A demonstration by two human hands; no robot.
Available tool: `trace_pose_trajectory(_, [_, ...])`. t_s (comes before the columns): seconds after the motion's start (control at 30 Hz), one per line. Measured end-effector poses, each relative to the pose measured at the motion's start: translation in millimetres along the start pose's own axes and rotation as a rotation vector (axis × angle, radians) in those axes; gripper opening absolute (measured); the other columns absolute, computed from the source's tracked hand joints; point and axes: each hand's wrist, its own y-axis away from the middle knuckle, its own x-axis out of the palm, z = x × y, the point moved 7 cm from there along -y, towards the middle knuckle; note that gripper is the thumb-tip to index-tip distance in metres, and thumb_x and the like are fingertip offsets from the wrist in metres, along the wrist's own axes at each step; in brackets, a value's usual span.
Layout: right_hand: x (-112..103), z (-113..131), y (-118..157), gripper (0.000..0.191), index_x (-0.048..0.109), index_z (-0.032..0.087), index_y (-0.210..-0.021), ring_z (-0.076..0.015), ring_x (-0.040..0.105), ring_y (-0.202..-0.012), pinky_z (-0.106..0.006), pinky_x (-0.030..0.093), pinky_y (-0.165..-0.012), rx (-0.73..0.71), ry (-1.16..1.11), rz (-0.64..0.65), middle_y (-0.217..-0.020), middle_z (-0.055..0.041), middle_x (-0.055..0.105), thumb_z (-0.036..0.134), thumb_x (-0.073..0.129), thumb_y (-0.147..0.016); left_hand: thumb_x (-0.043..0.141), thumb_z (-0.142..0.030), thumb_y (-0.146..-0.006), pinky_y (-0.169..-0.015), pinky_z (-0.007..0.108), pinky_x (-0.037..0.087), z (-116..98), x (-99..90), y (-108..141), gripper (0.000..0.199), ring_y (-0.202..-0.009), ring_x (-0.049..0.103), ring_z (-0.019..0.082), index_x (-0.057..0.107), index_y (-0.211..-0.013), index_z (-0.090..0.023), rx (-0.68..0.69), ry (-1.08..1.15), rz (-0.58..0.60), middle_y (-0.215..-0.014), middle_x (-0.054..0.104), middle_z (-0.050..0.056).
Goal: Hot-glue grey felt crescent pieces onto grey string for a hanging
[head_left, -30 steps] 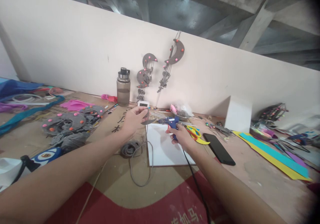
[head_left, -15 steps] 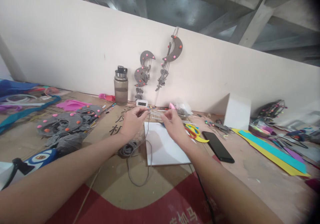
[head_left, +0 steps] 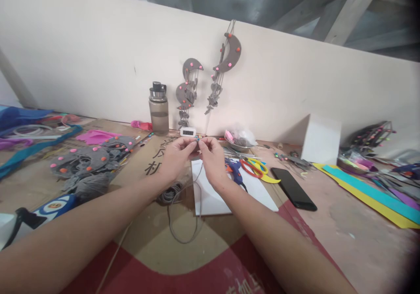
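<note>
My left hand (head_left: 177,157) and my right hand (head_left: 213,160) meet above the cardboard, thumbs and fingertips pinched together. Between them they grip the end of a thin grey cord (head_left: 196,223), though the fingers hide most of that end. From the fingertips the cord drops in a loose loop toward a small coil (head_left: 170,194) by my left wrist. Under my right hand lies a white sheet (head_left: 215,202). A blue glue gun (head_left: 235,171) rests on this sheet, beside scissors with orange and yellow handles (head_left: 257,167).
Behind my hands stand a water bottle (head_left: 159,110) and a small digital clock (head_left: 188,132). Grey felt moon hangings (head_left: 232,53) are on the white wall. To the right lie a black phone (head_left: 293,189) and coloured strips (head_left: 370,193); felt pieces (head_left: 88,162) pile at left.
My right hand has moved left to meet my left hand at the cord, and its fingers have closed. The glue gun has come into fuller view. My head view has shifted slightly.
</note>
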Motion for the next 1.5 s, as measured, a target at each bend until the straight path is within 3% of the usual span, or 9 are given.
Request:
trace_pose_trajectory(0.5, [2,10,6,0.009,0.057,0.019,-0.087,-0.0156,0.057,-0.081,-0.030,0.045,-0.080,-0.134,0.182,0.027,-0.086,-0.0012,0.062,0.028,0.052,-0.088,0.079,-0.026,-0.071,-0.076,0.034,0.056,-2,0.1,4,0.014,-0.075,0.063,0.017,0.068,-0.071,-0.017,-0.102,0.099,-0.089,-0.078,0.067,0.003])
trace_pose_trajectory(1.2, [-5,10,2,0.015,0.062,0.019,-0.087,-0.0175,0.057,-0.081,-0.031,0.044,-0.078,-0.126,0.202,0.013,-0.085,-0.0027,0.064,0.032,0.053,-0.088,0.082,-0.027,-0.067,-0.081,0.035,0.058,-2,2.4,6,0.020,-0.079,0.066,0.016,0.069,-0.076,-0.014,-0.071,0.117,-0.040,-0.082,0.070,0.004])
trace_pose_trajectory(1.5, [-6,7,-1,0.017,0.059,0.019,-0.084,-0.0162,0.053,-0.074,-0.030,0.043,-0.072,-0.102,0.213,0.008,-0.080,-0.0015,0.060,0.034,0.053,-0.086,0.081,-0.030,-0.070,-0.082,0.036,0.058,-2,4.8,2,0.023,-0.077,0.065,0.015,0.071,-0.078,-0.012,-0.076,0.073,0.051,-0.082,0.069,0.005])
